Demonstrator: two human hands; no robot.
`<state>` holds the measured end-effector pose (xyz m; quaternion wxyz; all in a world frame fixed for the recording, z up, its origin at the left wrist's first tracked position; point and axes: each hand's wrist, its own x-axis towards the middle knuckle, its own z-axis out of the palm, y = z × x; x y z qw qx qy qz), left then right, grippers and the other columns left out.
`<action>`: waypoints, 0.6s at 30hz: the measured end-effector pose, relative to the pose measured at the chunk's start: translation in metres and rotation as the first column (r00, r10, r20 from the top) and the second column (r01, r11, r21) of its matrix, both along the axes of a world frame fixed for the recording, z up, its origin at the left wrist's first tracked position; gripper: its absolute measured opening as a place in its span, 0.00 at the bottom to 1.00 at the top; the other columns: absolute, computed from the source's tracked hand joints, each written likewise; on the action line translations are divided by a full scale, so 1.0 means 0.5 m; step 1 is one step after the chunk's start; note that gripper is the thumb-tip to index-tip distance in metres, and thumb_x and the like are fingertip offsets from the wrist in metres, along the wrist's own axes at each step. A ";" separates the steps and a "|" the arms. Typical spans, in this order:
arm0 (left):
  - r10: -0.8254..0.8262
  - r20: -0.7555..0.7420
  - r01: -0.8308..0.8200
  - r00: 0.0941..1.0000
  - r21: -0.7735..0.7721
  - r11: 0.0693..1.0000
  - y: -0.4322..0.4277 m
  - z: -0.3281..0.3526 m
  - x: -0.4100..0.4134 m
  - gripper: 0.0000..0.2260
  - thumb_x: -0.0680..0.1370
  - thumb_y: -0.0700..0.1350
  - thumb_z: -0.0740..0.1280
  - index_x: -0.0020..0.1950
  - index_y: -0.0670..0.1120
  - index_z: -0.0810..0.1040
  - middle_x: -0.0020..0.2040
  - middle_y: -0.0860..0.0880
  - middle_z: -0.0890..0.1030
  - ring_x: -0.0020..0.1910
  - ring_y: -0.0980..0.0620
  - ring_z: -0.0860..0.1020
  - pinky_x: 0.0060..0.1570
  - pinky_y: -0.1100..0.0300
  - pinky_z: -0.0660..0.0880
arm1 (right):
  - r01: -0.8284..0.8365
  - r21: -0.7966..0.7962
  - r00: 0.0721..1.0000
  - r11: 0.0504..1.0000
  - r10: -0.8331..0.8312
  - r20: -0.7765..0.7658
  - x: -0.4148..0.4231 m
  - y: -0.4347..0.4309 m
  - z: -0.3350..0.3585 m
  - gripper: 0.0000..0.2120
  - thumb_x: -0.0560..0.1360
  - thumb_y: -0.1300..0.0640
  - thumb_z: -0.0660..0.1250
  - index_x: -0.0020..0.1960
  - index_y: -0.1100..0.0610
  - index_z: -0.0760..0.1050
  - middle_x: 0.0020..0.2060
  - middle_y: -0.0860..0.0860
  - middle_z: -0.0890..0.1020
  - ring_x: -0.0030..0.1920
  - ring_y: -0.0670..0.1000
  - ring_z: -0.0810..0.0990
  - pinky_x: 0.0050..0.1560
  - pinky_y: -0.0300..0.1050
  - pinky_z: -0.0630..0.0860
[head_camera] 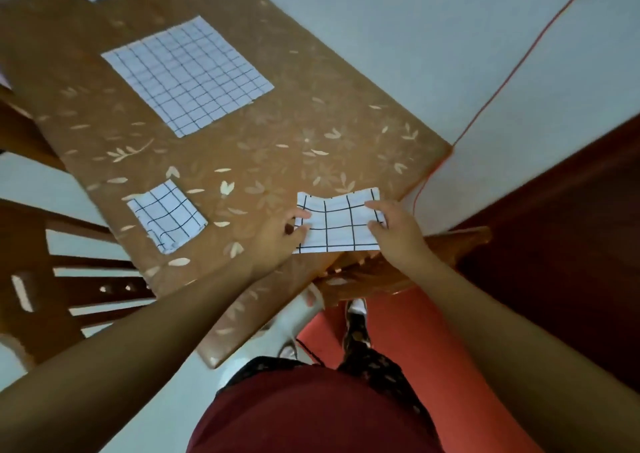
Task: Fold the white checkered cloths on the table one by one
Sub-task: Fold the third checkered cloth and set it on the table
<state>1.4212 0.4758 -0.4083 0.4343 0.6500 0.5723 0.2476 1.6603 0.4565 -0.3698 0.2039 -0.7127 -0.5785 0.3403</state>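
free: bare table (242,148) mid-strip | obstacles: flat cloth (187,75) far, folded cloth (168,215) near-left, chair (76,291) at left edge

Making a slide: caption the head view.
Left hand and right hand pinch a half-folded cloth at the table corner; a folded cloth and a flat cloth lie beyond.

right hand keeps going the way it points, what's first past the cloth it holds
Past the held cloth, the right hand meets bare table, then probably the big flat cloth; its exact line is unclear.
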 end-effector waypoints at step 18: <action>0.446 -0.125 -0.448 0.886 -0.473 0.759 0.093 -0.178 0.206 0.16 0.78 0.33 0.65 0.65 0.43 0.74 0.48 0.46 0.75 0.44 0.49 0.76 0.44 0.61 0.78 | -0.497 -0.312 0.855 0.810 0.519 -0.015 0.128 0.357 -0.232 0.25 0.82 0.64 0.63 0.78 0.54 0.67 0.74 0.56 0.72 0.58 0.55 0.80 0.51 0.39 0.68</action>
